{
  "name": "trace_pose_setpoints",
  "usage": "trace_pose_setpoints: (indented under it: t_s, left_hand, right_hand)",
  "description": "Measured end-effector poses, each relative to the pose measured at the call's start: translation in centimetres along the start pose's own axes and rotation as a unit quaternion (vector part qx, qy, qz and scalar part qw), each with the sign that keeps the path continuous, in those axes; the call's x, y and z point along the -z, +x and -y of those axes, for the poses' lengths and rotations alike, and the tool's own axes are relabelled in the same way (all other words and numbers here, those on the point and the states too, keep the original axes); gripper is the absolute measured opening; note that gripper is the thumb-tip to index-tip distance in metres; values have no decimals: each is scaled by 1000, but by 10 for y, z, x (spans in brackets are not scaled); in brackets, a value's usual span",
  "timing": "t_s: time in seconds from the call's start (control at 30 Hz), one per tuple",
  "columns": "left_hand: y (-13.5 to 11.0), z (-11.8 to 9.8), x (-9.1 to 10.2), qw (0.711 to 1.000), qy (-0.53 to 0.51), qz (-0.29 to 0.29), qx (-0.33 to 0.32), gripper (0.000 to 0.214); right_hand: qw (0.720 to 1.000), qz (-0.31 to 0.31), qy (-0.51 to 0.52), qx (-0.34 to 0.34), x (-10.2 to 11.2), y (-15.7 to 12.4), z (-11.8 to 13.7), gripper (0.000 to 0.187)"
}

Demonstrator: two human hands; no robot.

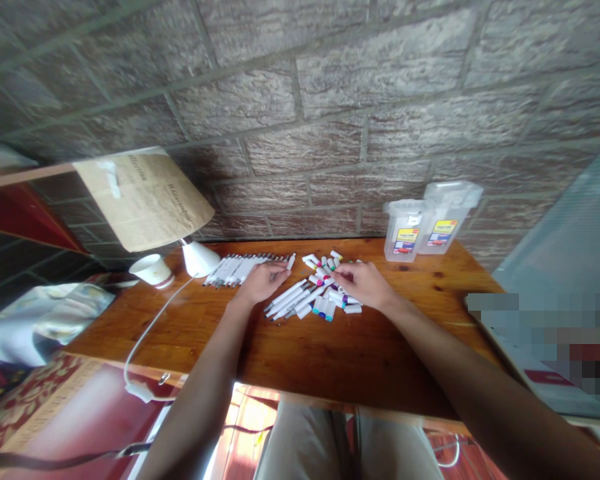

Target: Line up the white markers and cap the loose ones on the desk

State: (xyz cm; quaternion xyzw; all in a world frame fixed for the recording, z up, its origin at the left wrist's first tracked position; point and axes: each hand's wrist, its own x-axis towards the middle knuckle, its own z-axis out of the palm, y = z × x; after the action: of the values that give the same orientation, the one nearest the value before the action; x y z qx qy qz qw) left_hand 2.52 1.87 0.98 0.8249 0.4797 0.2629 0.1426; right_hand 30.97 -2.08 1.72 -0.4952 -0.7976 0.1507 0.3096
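Note:
My left hand (263, 283) is closed, with a white marker (291, 261) standing up at a slant from its fingertips. Beside that hand, a row of white markers with grey and dark ends (237, 268) lies along the back of the wooden table. My right hand (363, 283) reaches over a loose pile of short white pieces with coloured ends (324, 305); its fingers are pinched together, and what they hold, if anything, is hard to make out. Between my hands, several longer white markers (286, 300) lie side by side at a slant.
A lamp with a brown paper shade (145, 200) and a paper cup (153, 270) stand at the left, the lamp's white cord (143, 333) crossing the wooden table (300, 360). Two clear plastic boxes (405, 230) stand at the back right, by the stone-patterned wall (330, 153).

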Motion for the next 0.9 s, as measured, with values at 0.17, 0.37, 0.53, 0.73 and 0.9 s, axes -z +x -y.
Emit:
trace_pose_setpoints:
  t_s: [0.17, 0.37, 0.53, 0.73, 0.9]
  left_hand:
    - [-1, -3, 2, 1000, 7, 1, 19, 37]
    - [0, -2, 3, 999, 44, -9, 23, 31]
    - [2, -2, -1, 999, 42, -19, -2, 22]
    - [1, -14, 2, 997, 5, -61, -52, 21]
    - [-2, -23, 5, 997, -38, -10, -71, 21]
  right_hand:
    - [1000, 3, -3, 1, 1, 0, 0, 34]
    - [1000, 6, 3, -3, 0, 1, 0, 34]
    - [1000, 2, 6, -3, 0, 0, -1, 34]
    - [1000, 2, 9, -2, -1, 0, -2, 33]
    - [1000, -2, 2, -7, -1, 1, -2, 31]
